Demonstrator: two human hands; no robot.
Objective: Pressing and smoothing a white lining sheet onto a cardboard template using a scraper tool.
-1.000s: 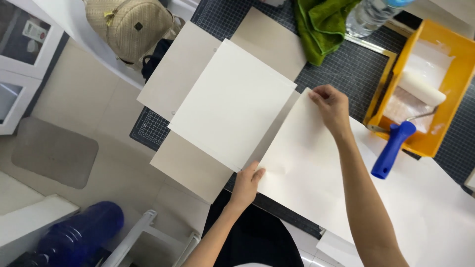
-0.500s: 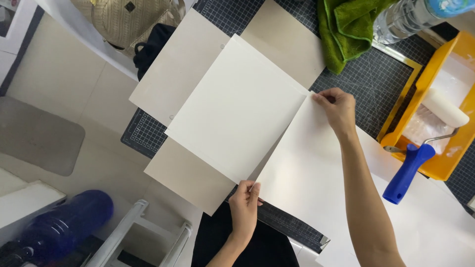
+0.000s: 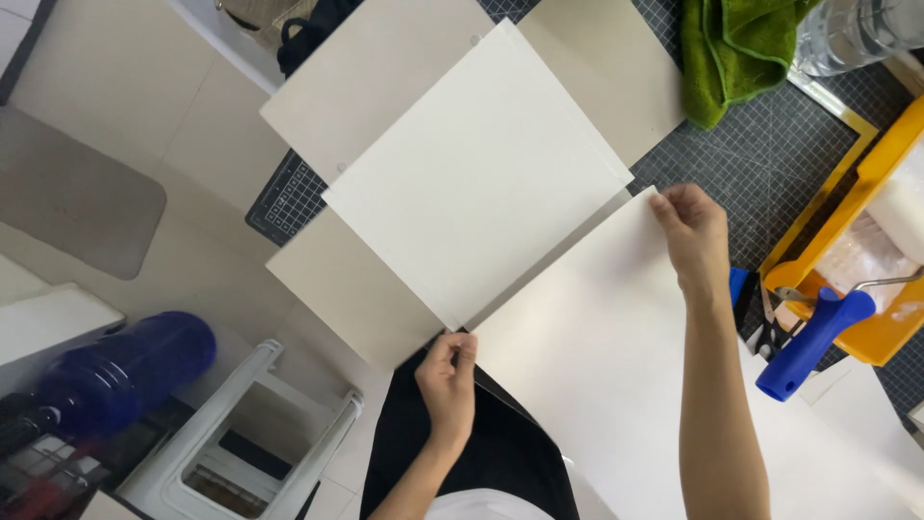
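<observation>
My left hand (image 3: 449, 380) pinches the near corner of a large white sheet (image 3: 597, 356). My right hand (image 3: 691, 231) grips the sheet's far corner. The sheet lies slanted over the dark gridded cutting mat (image 3: 770, 164). Beside its left edge lies a white square sheet (image 3: 476, 173), stacked on grey-beige boards (image 3: 356, 87). The edge of the large sheet runs along the edge of that stack.
A yellow paint tray (image 3: 871, 183) with a white roller and blue handle (image 3: 813, 342) stands at the right. A green cloth (image 3: 731, 53) and a clear bottle (image 3: 857, 29) lie at the back. A white stool (image 3: 255, 443) and blue water jug (image 3: 125, 371) are on the floor to the left.
The view has shifted, so everything sits lower and more to the right in frame. Both hands keep hold of the large white sheet's corners, drawing it slightly away from the stacked boards.
</observation>
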